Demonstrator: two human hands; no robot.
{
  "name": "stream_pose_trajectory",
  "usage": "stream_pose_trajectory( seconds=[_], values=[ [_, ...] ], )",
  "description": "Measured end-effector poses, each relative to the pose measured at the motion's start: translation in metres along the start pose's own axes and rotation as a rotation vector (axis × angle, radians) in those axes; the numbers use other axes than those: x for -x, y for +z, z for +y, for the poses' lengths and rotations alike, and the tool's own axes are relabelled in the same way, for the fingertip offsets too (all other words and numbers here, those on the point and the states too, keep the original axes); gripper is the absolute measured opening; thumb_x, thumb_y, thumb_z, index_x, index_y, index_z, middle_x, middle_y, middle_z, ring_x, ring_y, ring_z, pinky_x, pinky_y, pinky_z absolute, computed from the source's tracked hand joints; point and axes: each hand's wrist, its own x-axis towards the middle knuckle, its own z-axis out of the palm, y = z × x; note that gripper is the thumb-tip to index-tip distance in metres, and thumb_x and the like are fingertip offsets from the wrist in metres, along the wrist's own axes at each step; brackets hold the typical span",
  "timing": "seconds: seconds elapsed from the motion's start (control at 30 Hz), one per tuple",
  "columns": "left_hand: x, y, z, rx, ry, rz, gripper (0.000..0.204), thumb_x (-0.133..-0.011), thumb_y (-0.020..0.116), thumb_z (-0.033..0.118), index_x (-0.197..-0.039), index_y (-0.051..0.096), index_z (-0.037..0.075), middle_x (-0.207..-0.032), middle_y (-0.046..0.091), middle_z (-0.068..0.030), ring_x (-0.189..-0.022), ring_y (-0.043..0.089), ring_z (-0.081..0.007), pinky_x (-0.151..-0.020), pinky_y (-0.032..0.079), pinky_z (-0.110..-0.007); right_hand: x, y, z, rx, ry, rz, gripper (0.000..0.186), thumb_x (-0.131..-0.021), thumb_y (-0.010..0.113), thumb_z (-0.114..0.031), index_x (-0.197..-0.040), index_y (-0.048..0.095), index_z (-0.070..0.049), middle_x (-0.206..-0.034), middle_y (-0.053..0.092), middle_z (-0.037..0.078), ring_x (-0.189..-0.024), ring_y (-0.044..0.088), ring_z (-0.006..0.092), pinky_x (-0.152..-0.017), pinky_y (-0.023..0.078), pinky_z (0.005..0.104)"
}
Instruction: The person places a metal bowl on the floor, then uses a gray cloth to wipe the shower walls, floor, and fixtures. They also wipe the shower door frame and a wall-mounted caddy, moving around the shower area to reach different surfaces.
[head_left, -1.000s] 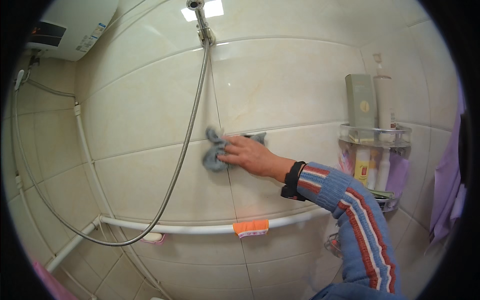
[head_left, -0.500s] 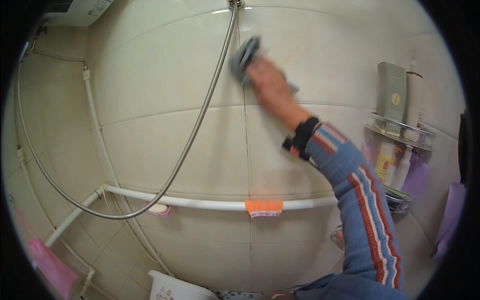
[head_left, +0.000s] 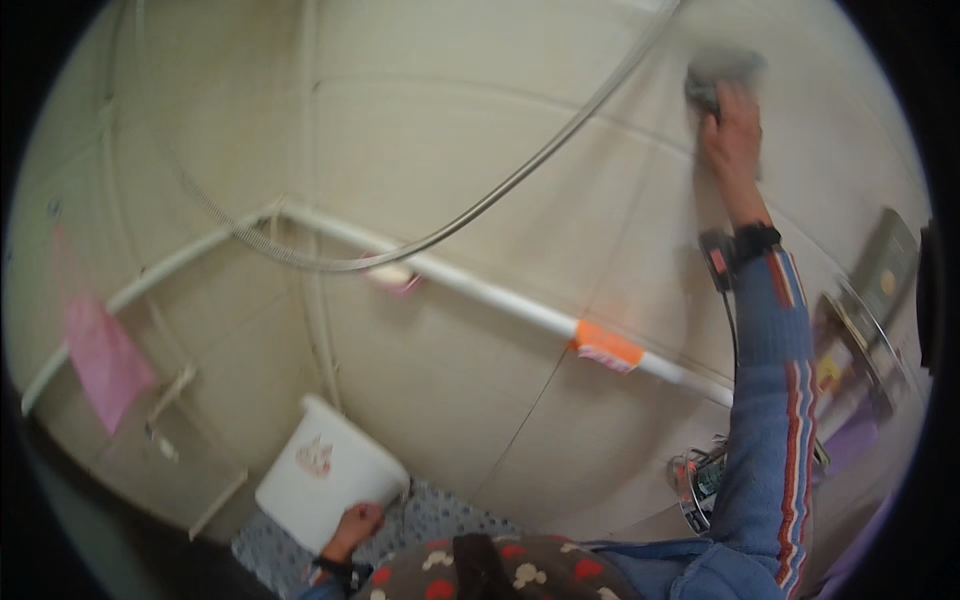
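Observation:
My right hand (head_left: 732,130) presses a grey cloth (head_left: 722,65) against the tiled wall high at the right, fingers wrapped on it. A blue sleeve with striped trim covers that arm. My left hand (head_left: 355,525) is low at the bottom middle, in front of a white plastic tub (head_left: 300,480) with a cat picture. Its fingers are curled, and anything inside them is too small to make out. The metal shower hose (head_left: 500,190) loops across the wall to the left of the cloth.
A white pipe (head_left: 480,290) crosses the walls, with an orange cloth (head_left: 605,342) and a pink soap dish (head_left: 400,285) on it. A pink bag (head_left: 105,370) hangs left. Corner racks (head_left: 855,330) with toiletries stand right. A pebble-patterned mat (head_left: 450,510) lies below.
My view has tilted and swung downward, bringing the tub and my left hand into sight. My right hand, still holding the grey cloth, has moved up the wall and farther right in view.

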Motion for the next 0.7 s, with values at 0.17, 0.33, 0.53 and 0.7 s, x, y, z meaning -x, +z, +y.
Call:
stream_pose_trajectory(
  seconds=[0.17, 0.33, 0.53, 0.7],
  values=[
    [0.026, 0.004, 0.027, 0.099, -0.037, 0.04, 0.03, -0.101, 0.064, 0.024, -0.124, 0.065, 0.005, -0.097, 0.072, -0.0048, -0.084, 0.068, -0.0137, -0.071, 0.055, -0.028, 0.104, -0.002, -0.13, -0.223, -0.402, -0.363, 0.045, -0.09, 0.056, -0.002, -0.134, 0.064, -0.011, -0.13, 0.062, 0.013, -0.143, 0.046, 0.0326, -0.114, 0.044, 0.0458],
    [0.043, -0.007, 0.036, 0.107, -0.063, -0.007, 0.031, -0.102, 0.064, 0.022, -0.129, 0.063, 0.007, -0.103, 0.072, -0.0046, -0.088, 0.07, -0.0143, -0.075, 0.057, -0.03, 0.079, 0.001, -0.148, -0.352, -0.585, -0.465, 0.042, -0.09, 0.056, -0.003, -0.13, 0.065, -0.011, -0.12, 0.065, 0.012, -0.137, 0.05, 0.0331, -0.115, 0.043, 0.0457],
    [0.066, -0.022, 0.005, 0.153, -0.152, 0.115, 0.028, -0.099, 0.068, 0.02, -0.124, 0.066, 0.008, -0.097, 0.074, -0.0046, -0.082, 0.07, -0.0128, -0.066, 0.055, -0.03, 0.016, 0.054, -0.148, -0.105, -0.182, -0.018, 0.034, -0.091, 0.059, -0.006, -0.125, 0.066, -0.008, -0.127, 0.067, 0.015, -0.124, 0.058, 0.0344, -0.105, 0.049, 0.0438],
    [0.073, -0.025, 0.009, 0.161, -0.164, 0.092, 0.028, -0.099, 0.067, 0.019, -0.124, 0.066, 0.008, -0.098, 0.074, -0.005, -0.081, 0.069, -0.013, -0.066, 0.055, -0.029, 0.099, 0.059, -0.226, -0.54, -0.234, -0.45, 0.034, -0.096, 0.054, -0.013, -0.128, 0.067, -0.012, -0.139, 0.061, 0.013, -0.133, 0.053, 0.0321, -0.114, 0.043, 0.0383]
  ],
)
